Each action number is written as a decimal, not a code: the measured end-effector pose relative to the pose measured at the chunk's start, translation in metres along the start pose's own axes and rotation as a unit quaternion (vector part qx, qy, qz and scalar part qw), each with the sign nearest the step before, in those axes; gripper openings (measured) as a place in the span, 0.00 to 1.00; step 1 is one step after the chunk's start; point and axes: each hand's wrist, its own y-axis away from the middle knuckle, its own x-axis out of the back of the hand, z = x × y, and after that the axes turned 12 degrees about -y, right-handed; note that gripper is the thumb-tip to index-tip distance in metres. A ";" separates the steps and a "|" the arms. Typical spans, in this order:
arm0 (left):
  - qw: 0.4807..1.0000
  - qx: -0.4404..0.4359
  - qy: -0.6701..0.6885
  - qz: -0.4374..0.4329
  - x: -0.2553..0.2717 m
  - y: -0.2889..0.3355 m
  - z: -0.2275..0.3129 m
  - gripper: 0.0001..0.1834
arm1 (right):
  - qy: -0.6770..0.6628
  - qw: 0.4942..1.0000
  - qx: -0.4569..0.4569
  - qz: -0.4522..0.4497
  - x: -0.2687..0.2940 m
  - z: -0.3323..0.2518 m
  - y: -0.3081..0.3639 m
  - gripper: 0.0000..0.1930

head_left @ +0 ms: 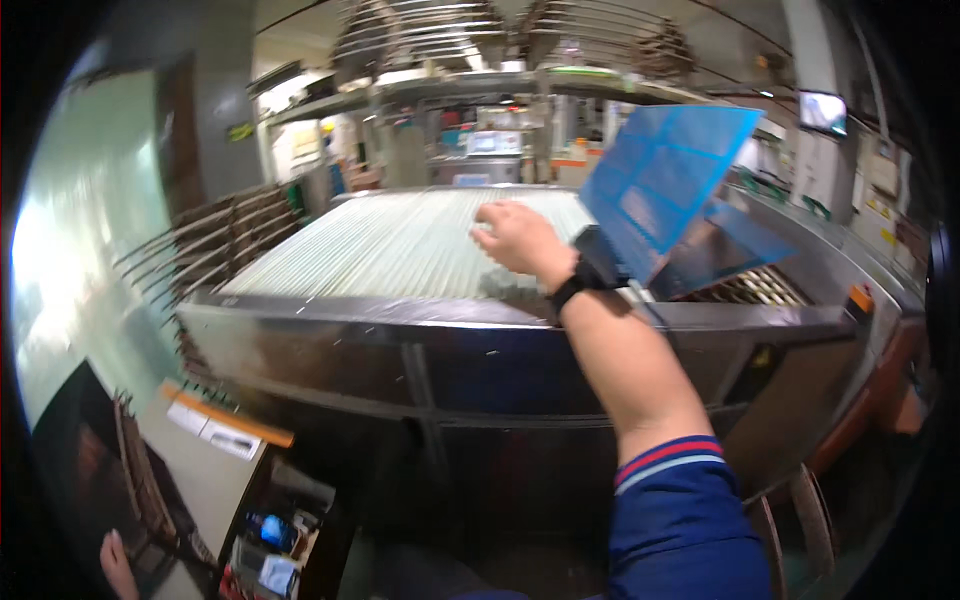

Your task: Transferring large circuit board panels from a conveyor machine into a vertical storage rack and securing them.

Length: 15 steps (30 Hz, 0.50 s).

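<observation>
My right hand (518,238) is stretched out over the bed of pale parallel rods (380,240), with loosely bent fingers and nothing visible in them. A black band holding a dark device (597,262) is around that wrist. Beyond the wrist, a blue-patterned panel (675,175) stands tilted, partly covered by the device. A second blue-edged panel (740,240) leans lower behind it. At the lower left, my left hand (118,566) shows only its fingers, which appear closed on the lower edge of a dark glossy panel (85,440); the palm is out of view.
A metal machine front (500,312) runs across the middle. Racks with prongs (235,235) stand at the left, beside a translucent curtain (90,230). A cabinet (205,470) with an open compartment of small items stands low at the left. A screen (822,112) hangs at the right.
</observation>
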 end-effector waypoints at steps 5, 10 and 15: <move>0.991 -0.015 0.110 0.073 -0.016 0.000 -0.036 0.23 | -0.068 0.979 0.099 -0.163 -0.011 -0.053 -0.006 0.19; 0.990 -0.051 0.054 0.118 -0.016 -0.002 -0.005 0.23 | -0.177 0.937 0.075 -0.293 -0.044 -0.132 -0.012 0.28; 0.993 -0.060 0.059 0.080 -0.012 -0.001 -0.024 0.25 | -0.063 0.925 0.211 -0.308 -0.120 -0.185 -0.047 0.35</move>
